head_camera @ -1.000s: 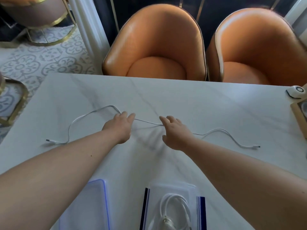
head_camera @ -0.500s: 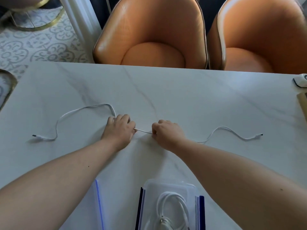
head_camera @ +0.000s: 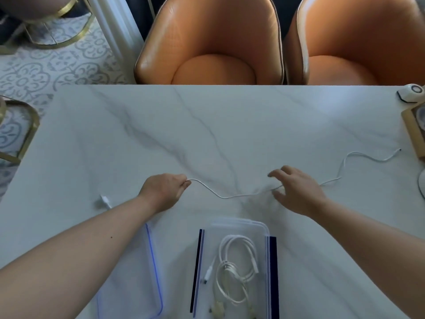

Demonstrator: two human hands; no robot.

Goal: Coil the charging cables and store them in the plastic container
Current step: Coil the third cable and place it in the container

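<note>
A thin white charging cable lies stretched across the marble table. My left hand pinches it at the fingertips, and the cable's left plug lies blurred beside my left forearm. My right hand hovers over the cable with fingers spread and loose; the cable runs under it between thumb and fingers and snakes on to its right end. The clear plastic container stands at the near edge, between my arms, with coiled white cables inside.
The container's clear lid with a blue seal lies left of it, partly under my left forearm. A white round device and a wooden item sit at the right edge. Two orange chairs stand behind the table.
My hands have moved apart along the cable. The left hand drew the left part in, so its plug now lies near my forearm. The right hand opened and shifted right.
</note>
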